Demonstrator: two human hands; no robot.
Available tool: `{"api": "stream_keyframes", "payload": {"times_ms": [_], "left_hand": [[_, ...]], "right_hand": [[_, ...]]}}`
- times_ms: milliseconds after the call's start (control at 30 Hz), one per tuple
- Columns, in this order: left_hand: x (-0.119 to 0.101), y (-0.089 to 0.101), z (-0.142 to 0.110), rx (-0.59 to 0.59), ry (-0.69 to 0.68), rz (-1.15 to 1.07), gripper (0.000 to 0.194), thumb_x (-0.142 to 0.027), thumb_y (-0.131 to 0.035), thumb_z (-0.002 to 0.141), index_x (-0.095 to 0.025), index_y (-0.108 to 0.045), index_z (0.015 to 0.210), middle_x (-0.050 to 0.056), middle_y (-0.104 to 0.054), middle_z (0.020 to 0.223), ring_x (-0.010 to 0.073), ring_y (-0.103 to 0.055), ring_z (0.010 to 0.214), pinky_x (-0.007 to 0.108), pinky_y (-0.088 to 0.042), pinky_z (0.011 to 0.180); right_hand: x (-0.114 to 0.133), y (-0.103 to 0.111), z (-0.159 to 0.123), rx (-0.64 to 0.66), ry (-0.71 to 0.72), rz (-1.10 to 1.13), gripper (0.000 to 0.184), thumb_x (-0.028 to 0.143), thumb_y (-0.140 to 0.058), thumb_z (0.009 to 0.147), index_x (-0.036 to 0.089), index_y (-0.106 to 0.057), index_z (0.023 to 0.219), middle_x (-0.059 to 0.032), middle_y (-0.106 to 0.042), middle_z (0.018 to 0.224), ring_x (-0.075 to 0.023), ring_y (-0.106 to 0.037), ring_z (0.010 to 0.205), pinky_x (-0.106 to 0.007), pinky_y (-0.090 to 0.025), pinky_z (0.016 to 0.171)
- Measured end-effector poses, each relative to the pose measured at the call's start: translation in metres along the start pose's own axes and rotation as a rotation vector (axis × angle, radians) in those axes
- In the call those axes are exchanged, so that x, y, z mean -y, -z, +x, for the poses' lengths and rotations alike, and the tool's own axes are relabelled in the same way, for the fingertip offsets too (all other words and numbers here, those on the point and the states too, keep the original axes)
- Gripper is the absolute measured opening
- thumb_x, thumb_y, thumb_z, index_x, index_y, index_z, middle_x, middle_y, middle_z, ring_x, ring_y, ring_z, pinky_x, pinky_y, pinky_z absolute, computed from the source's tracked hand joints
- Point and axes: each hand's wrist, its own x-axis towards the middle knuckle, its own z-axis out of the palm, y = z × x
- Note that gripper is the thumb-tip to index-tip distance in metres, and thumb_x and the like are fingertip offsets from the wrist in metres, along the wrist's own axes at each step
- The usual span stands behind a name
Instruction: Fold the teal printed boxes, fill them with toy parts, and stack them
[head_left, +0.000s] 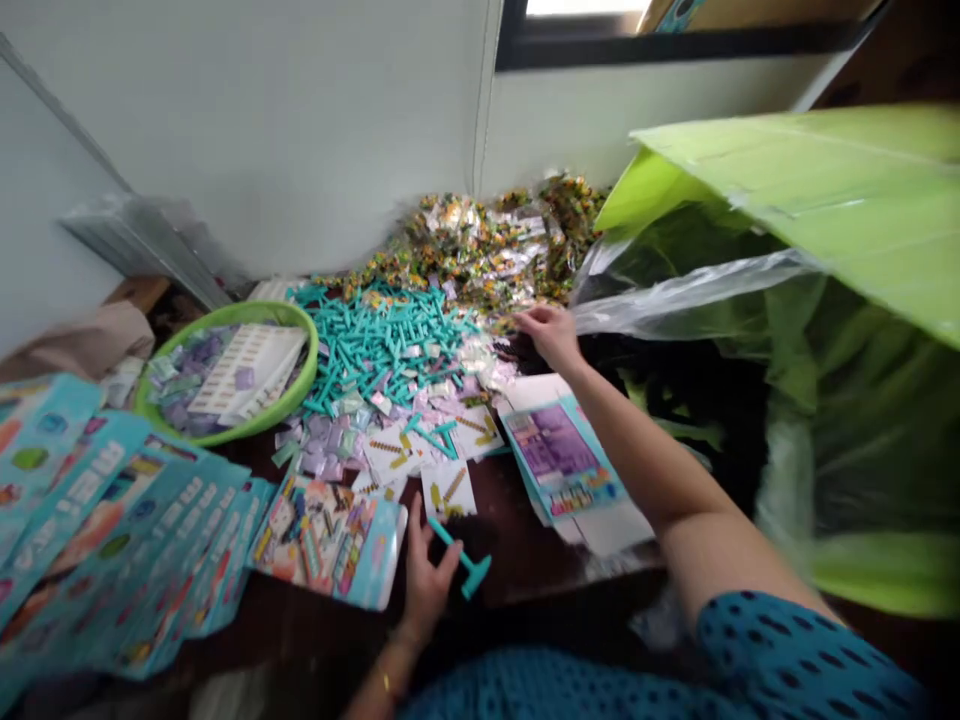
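My left hand (427,575) is at the table's front edge, its thumb and fingers closed round a teal T-shaped plastic tool (466,560) like a small hammer. Beside its fingertips lies a printed colourful box (330,540). My right hand (551,335) reaches forward to the near side of the shiny patterned packets (487,250). Its fingertips are pinched together; what they hold, if anything, is too blurred to make out. Between the hands lie a pile of teal T-shaped tools (382,340), small purple and green sachets (330,440) and printed cards (448,488).
A green basket (307,370) with sachets and white sheets stands at the left. Stacked teal boxes (150,530) fill the front left. Flat printed cartons (566,460) lie under my right forearm. A large lime-green carton (825,190) with clear plastic lining bounds the right side.
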Motion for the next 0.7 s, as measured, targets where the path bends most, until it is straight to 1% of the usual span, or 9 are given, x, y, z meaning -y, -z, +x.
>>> {"api": "stream_keyframes", "payload": {"times_ms": [67, 133, 233, 333, 400, 467, 567, 633, 700], "left_hand": [[-0.011, -0.003, -0.003, 0.020, -0.036, -0.101, 0.098, -0.026, -0.085, 0.074, -0.029, -0.032, 0.156, 0.014, -0.058, 0.147, 0.0304, -0.051, 0.141, 0.044, -0.036, 0.119], [-0.014, -0.004, -0.001, 0.031, -0.084, -0.181, 0.093, -0.019, -0.087, 0.070, -0.027, -0.042, 0.151, 0.013, -0.056, 0.149, 0.0292, -0.050, 0.141, 0.042, -0.035, 0.119], [-0.006, -0.006, 0.000, 0.036, -0.116, -0.207, 0.075, -0.011, -0.088, 0.064, -0.023, -0.061, 0.134, 0.011, -0.064, 0.139, 0.0275, -0.057, 0.133, 0.036, -0.038, 0.117], [0.003, -0.011, -0.011, 0.013, -0.163, -0.197, 0.061, -0.012, -0.084, 0.069, -0.022, -0.067, 0.127, 0.008, -0.069, 0.131, 0.0255, -0.060, 0.127, 0.035, -0.041, 0.114], [0.009, -0.016, -0.022, -0.011, -0.168, -0.216, 0.054, -0.016, -0.080, 0.074, -0.023, -0.067, 0.126, 0.007, -0.069, 0.131, 0.0241, -0.061, 0.126, 0.035, -0.042, 0.113], [0.013, -0.019, -0.033, -0.019, -0.145, -0.253, 0.050, -0.020, -0.078, 0.076, -0.023, -0.066, 0.125, 0.007, -0.069, 0.131, 0.0233, -0.062, 0.125, 0.036, -0.043, 0.112], [0.015, -0.019, -0.046, -0.023, -0.130, -0.297, 0.049, -0.026, -0.077, 0.078, -0.023, -0.065, 0.126, 0.008, -0.069, 0.132, 0.0234, -0.063, 0.124, 0.037, -0.046, 0.110], [0.013, -0.019, -0.053, -0.017, -0.148, -0.267, 0.049, -0.030, -0.076, 0.080, -0.024, -0.064, 0.128, 0.008, -0.069, 0.132, 0.0241, -0.065, 0.122, 0.037, -0.049, 0.107], [0.011, -0.019, -0.058, -0.011, -0.187, -0.163, 0.049, -0.035, -0.076, 0.083, -0.023, -0.064, 0.129, 0.009, -0.069, 0.132, 0.0251, -0.065, 0.121, 0.038, -0.050, 0.106]], "right_hand": [[0.008, 0.025, -0.080, -0.083, 0.050, 0.046, 0.025, 0.046, -0.073, 0.083, 0.024, -0.067, 0.093, -0.0034, -0.068, 0.088, -0.0174, -0.063, 0.082, -0.030, -0.053, 0.075], [0.017, 0.031, -0.168, -0.094, 0.017, 0.093, 0.031, 0.043, -0.076, 0.081, 0.029, -0.068, 0.108, -0.0025, -0.068, 0.093, -0.0200, -0.064, 0.086, -0.032, -0.055, 0.075], [0.029, 0.005, -0.291, 0.025, -0.181, 0.145, 0.032, 0.041, -0.075, 0.080, 0.033, -0.069, 0.110, -0.0013, -0.068, 0.089, -0.0225, -0.064, 0.083, -0.035, -0.056, 0.070], [0.019, -0.036, -0.376, 0.010, -0.352, 0.194, 0.021, 0.043, -0.072, 0.081, 0.030, -0.069, 0.097, -0.0007, -0.065, 0.079, -0.0213, -0.062, 0.074, -0.036, -0.056, 0.068], [0.006, -0.053, -0.401, -0.043, -0.369, 0.184, 0.022, 0.045, -0.069, 0.083, 0.027, -0.069, 0.096, -0.0008, -0.063, 0.078, -0.0208, -0.061, 0.073, -0.037, -0.057, 0.073], [-0.004, -0.058, -0.410, -0.053, -0.351, 0.171, 0.029, 0.048, -0.073, 0.081, 0.025, -0.069, 0.100, -0.0016, -0.065, 0.085, -0.0210, -0.062, 0.080, -0.038, -0.057, 0.083], [-0.008, -0.057, -0.416, -0.044, -0.409, 0.333, 0.059, 0.046, -0.085, 0.068, 0.026, -0.063, 0.119, -0.0034, -0.067, 0.107, -0.0214, -0.065, 0.098, -0.038, -0.056, 0.094], [-0.006, -0.059, -0.422, 0.041, -0.541, 0.570, 0.072, 0.046, -0.089, 0.063, 0.028, -0.059, 0.127, -0.0045, -0.068, 0.117, -0.0215, -0.067, 0.105, -0.037, -0.057, 0.093], [-0.002, -0.064, -0.428, 0.224, -0.688, 0.773, 0.065, 0.047, -0.089, 0.064, 0.026, -0.063, 0.121, -0.0050, -0.071, 0.112, -0.0218, -0.070, 0.099, -0.035, -0.061, 0.084]]}}
